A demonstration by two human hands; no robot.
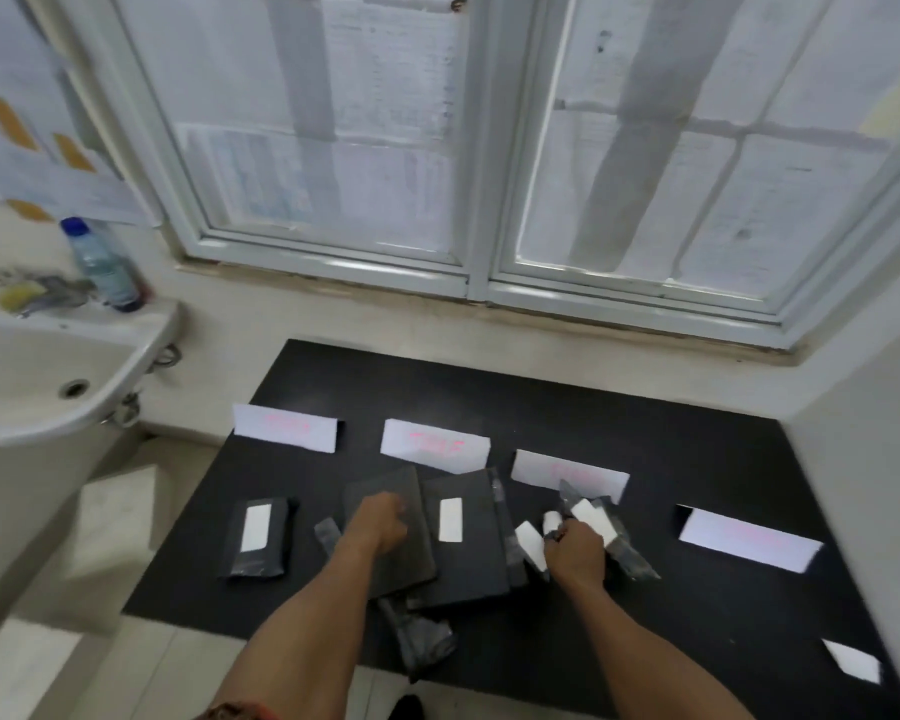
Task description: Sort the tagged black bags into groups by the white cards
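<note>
Head view. Unsorted: crumpled black bag (423,641) at the mat's (645,433) near edge; central pile, left hand (380,522) curled on top bag (380,485), grasp unclear; right hand (575,550) clutching tagged bags (593,517). Sorted: single bag (261,532) before leftmost white card (284,428). Most sorting apparently remains.

Soft daylight from window (489,148), motion blur (wide-angle bowing)

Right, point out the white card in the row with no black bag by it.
The rightmost card of the four. The other three have black bags right beside them; none lies near this one.
</note>
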